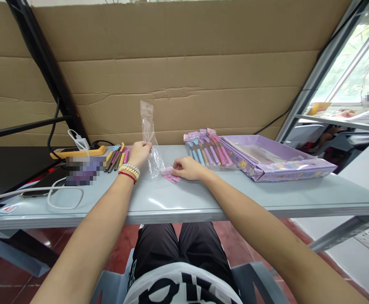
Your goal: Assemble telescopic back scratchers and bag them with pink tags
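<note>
Pinched in my left hand (140,154) is a clear plastic bag (148,122), long and narrow, held upright over the table. The bag's lower end hangs close to the tabletop. My right hand (187,168) has its fingers closed at small pink printed cards (172,179) lying on the table just right of the bag. Beyond my right hand lie several packed pens (203,151) in blue, purple and pink, in clear wrappers with pink tops. Loose pens (116,158) in yellow, brown and pink lie left of my left hand.
An open purple box (276,166) with clear plastic inside stands at the right. A white cable (66,207), a dark phone-like slab (43,185) and a yellow-edged power strip (76,152) are at the left. A cardboard wall (184,71) backs the grey table (178,202).
</note>
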Demonstrator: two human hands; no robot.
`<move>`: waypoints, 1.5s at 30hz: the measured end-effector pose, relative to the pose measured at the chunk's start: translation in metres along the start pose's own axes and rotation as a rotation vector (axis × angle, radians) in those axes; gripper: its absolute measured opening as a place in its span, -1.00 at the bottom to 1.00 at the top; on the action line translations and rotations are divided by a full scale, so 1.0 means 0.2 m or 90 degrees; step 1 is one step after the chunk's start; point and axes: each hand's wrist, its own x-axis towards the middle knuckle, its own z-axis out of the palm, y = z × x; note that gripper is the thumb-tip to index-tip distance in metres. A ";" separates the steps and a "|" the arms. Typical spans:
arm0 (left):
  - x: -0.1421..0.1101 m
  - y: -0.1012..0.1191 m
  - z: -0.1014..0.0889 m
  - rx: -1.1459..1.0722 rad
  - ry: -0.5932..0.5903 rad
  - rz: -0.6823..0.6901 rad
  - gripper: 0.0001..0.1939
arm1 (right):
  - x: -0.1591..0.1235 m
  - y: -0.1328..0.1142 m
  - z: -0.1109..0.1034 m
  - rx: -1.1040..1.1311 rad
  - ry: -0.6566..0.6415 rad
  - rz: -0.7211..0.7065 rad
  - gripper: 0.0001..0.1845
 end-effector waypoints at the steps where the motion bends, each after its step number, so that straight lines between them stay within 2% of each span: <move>1: 0.00 0.00 0.00 0.002 0.000 0.000 -0.74 | 0.00 0.00 0.00 -0.003 0.000 -0.002 -0.81; 10: 0.00 -0.01 -0.03 0.084 0.004 -0.016 -0.76 | 0.01 0.02 0.01 -0.040 0.009 -0.008 -0.63; 15: -0.01 0.00 -0.06 0.182 0.025 -0.018 -0.73 | 0.01 0.03 0.02 -0.048 0.002 -0.017 -0.64; 36: -0.02 0.02 -0.06 0.208 0.001 -0.035 -0.74 | 0.02 0.03 0.02 -0.046 -0.009 -0.021 -0.63; 41: 0.00 0.00 -0.06 0.253 -0.016 -0.034 -0.72 | 0.01 0.03 0.02 -0.060 -0.001 -0.027 -0.52; 45: 0.02 -0.02 -0.06 0.312 -0.041 -0.030 -0.69 | 0.01 0.01 0.02 -0.080 -0.010 -0.007 -0.53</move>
